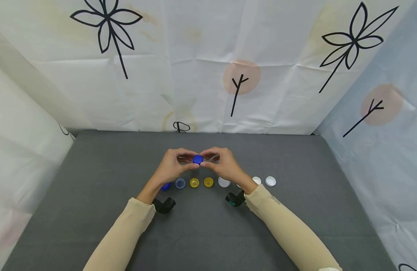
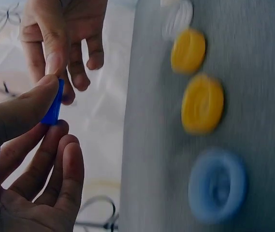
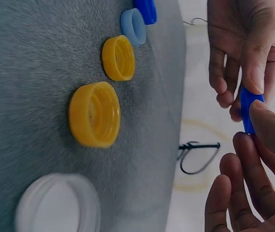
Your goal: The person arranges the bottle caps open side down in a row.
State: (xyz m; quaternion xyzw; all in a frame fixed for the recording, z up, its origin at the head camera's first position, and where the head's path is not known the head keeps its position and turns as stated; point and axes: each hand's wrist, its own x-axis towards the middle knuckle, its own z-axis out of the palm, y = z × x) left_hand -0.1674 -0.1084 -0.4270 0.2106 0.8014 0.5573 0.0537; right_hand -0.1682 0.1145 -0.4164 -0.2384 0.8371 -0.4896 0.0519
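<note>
Above the row of caps, both hands hold one dark blue bottle cap (image 1: 197, 159) up between them. My left hand (image 1: 171, 165) pinches its left side between thumb and fingers. From the other side my right hand (image 1: 227, 164) pinches it too, thumb (image 3: 272, 128) over the face and a fingertip at the edge. Both wrist views show the cap nearly edge-on, partly covered by the thumbs. The remaining fingers of each hand spread loosely around it.
Below the hands a row of caps lies on the grey table (image 1: 201, 233): a dark blue cap (image 1: 166, 186), a light blue cap (image 1: 180, 183), two yellow caps (image 1: 194, 183) and several white caps (image 1: 271, 181). The right forearm partly covers the white ones. Patterned cloth (image 1: 195, 94) hangs behind.
</note>
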